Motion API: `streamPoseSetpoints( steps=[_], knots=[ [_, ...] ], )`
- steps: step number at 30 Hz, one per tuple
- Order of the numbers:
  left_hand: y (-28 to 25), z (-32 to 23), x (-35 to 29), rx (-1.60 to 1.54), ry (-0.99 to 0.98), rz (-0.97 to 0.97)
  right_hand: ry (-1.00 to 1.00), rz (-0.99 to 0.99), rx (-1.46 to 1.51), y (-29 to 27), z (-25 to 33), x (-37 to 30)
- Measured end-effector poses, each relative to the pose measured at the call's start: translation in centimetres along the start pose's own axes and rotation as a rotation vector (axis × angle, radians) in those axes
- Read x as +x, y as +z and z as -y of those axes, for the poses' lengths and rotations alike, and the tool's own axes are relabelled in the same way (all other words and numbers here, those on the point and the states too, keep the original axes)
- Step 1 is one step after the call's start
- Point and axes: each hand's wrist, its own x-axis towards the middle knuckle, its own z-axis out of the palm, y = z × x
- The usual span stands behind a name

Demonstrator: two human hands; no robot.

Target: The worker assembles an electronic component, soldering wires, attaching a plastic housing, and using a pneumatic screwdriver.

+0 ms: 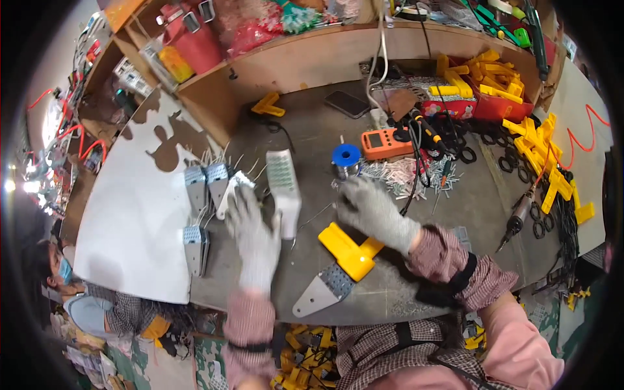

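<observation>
My gloved left hand (250,227) reaches over a pale flat part (234,188), its fingers stretched out with the tips on it. The thumb is beside a white block (284,195) with rows of green dots. Curled and closed, my gloved right hand (374,208) is just in front of the solder wire spool (346,156) with its blue hub. What its fingers hold, if anything, is hidden; a thin wire (316,216) runs near them. Below lies a yellow plastic handle (349,252) joined to a grey tapered plate (323,292) with a perforated end.
More grey perforated plates (196,250) with wires lie at left by a white board (133,227). Behind are an orange meter (388,143), small white tubes (400,174) and a phone (346,104). Yellow handles (536,146), black cables and a screwdriver-like tool (517,221) lie right. A person sits far left.
</observation>
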Motion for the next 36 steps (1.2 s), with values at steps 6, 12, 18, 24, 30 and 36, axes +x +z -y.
streamPoseSetpoints(
  steps=[6, 12, 18, 24, 30, 36],
  knots=[
    [-5.0, -4.4, -15.6, -0.231, 0.438, 0.616, -0.267, 0.331, -0.007, 0.9, -1.7, -3.1],
    [-4.6, -3.6, -17.2, -0.253, 0.344, 0.587, -0.305, 0.431, -0.941, -5.7, -2.3, 4.7],
    [-3.5, -4.7, -17.2, -0.306, 0.404, 0.433, -0.008, 0.609, -1.158, -12.1, -7.9, 11.4],
    [-4.1, -4.7, -17.1, -0.284, 0.360, 0.450, 0.106, 0.792, -0.917, -13.4, -7.2, 12.7],
    [-4.6, -8.1, -12.9, -0.451, 0.424, 0.248, 0.127, 0.803, -1.069, -14.7, -8.4, 12.9],
    [-2.0, -12.6, -3.1, -0.451, 0.348, 0.385, -0.183, 0.081, -0.820, -12.4, 0.0, 9.3]
  ],
)
